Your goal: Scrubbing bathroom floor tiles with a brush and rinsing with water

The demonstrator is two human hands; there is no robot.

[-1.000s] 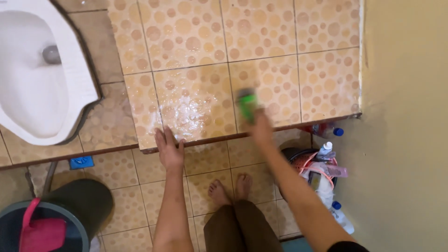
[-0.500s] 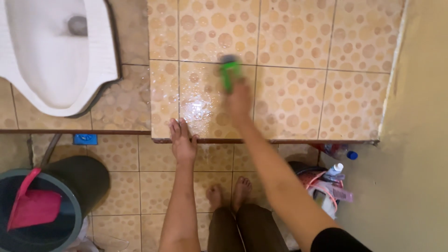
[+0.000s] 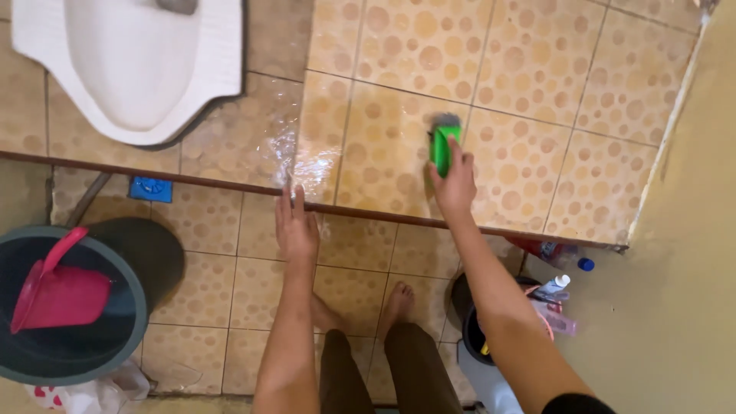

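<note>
A: Which step is being shown?
B: Scrubbing, apparently. The right hand point(image 3: 454, 182) is gripping a green scrub brush point(image 3: 444, 144), pressing it on the raised tiled floor point(image 3: 537, 100). The left hand point(image 3: 296, 227) is lying flat, fingers spread, bracing at the step's edge point(image 3: 368, 211).
A: And what is the next stroke requiring?
B: Probably firm pressure toward the wet, soapy patch point(image 3: 295, 153) beside the squat toilet point(image 3: 138, 69).

Open tiles point(image 3: 529, 69) far right, wall point(image 3: 690, 268) closing the right, squat toilet point(image 3: 138, 61) blocking far left, bucket point(image 3: 69, 307) near left, bottles point(image 3: 556, 295) near right.
</note>
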